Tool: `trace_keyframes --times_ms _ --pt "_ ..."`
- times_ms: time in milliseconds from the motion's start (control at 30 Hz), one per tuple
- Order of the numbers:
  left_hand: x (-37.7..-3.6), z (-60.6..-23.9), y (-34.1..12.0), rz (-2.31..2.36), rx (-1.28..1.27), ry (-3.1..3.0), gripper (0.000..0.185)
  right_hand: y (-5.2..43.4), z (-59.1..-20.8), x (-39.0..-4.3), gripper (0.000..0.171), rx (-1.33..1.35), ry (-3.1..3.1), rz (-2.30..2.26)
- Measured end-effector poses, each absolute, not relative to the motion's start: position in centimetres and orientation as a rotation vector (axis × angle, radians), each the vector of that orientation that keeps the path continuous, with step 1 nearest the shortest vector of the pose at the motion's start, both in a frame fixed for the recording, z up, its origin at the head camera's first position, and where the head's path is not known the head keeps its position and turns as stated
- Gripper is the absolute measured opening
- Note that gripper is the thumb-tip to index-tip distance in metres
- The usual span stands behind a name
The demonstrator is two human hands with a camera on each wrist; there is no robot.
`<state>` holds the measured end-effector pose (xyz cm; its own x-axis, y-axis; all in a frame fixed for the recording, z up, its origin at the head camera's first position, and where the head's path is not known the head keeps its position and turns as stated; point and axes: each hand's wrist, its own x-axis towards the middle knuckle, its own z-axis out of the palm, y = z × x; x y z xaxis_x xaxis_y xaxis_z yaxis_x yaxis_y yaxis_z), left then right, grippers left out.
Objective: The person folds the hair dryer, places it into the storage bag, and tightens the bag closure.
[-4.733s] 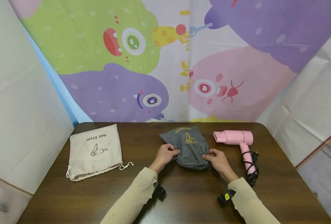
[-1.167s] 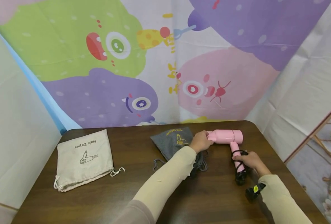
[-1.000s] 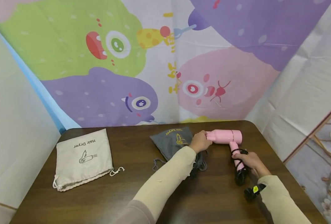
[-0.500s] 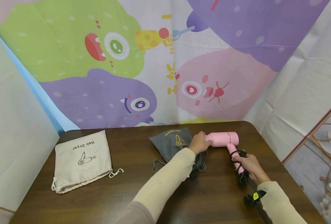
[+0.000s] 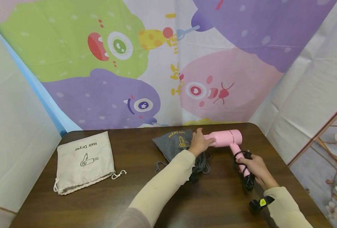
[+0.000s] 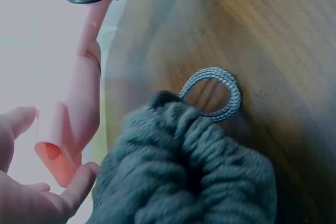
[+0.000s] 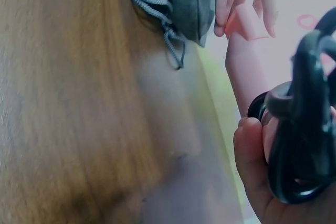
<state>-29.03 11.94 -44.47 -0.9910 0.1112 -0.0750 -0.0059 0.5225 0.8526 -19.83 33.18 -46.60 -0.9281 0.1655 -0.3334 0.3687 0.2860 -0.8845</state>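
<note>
Gripping pink hair dryer [image 5: 226,138], both hands.

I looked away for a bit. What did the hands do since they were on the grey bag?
Both hands left the grey bag and took the pink hair dryer: left hand on its nozzle, right hand round the handle and cord, now lifting it. The beige bag stayed put.

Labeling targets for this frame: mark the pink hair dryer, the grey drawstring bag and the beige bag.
pink hair dryer [image 5: 226,138], head view, on the barrel.
grey drawstring bag [image 5: 171,146], head view, on the flat cloth left of the yellow print.
beige bag [image 5: 84,167], head view, on the plain cloth below the print.
</note>
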Motion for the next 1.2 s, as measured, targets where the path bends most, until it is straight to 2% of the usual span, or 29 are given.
trace_keyframes --times_ms 267,467,667,900,1200 --pt "-29.2 -44.3 10.1 1.576 0.138 2.558 0.062 32.6 -45.4 -19.4 0.059 0.470 2.407 -1.648" --pt "-29.0 -44.0 9.8 1.611 0.156 2.541 0.054 32.6 -45.0 -19.0 0.055 0.433 2.371 -1.698" --pt "-29.0 -43.0 9.3 1.716 0.158 2.460 0.051 32.4 -44.3 -19.0 0.052 0.396 2.351 -1.733" --pt "-29.0 -43.0 8.1 1.862 0.132 2.235 0.057 31.9 -43.5 -18.9 0.050 0.363 2.353 -1.736" --pt "-28.9 -42.5 6.2 1.957 0.172 2.052 0.047 31.0 -42.9 -18.8 0.055 0.328 2.357 -1.739"
